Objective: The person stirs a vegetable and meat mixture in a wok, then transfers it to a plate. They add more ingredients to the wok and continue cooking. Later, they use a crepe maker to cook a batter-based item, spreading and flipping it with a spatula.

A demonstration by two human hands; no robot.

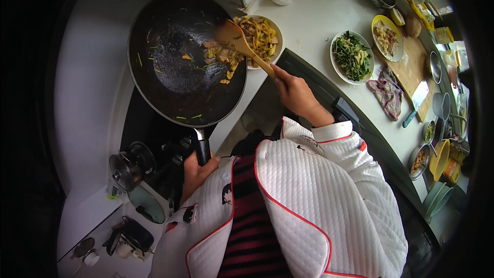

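Note:
My left hand (195, 174) is closed around the black handle of a dark frying pan (175, 80), which is lifted and tilted toward the right. In my right hand (298, 95) is a wooden spatula (250, 54), its blade over the pan's right edge and slightly blurred. Cooked pieces of food (221, 56) with bits of green lie in the pan by the blade. Just past that edge stands a white plate (279, 46) heaped with similar yellowish food, its left side hidden behind the pan. Scraps of green and an oily film cover the pan's bottom.
Right along the counter stand a plate of greens (334, 67), a yellow-rimmed plate (375, 20), a crumpled cloth (387, 92) and a cleaver (419, 95) on a cutting board (411, 67). A lidded pot (126, 170) and glass lid (146, 203) sit lower left.

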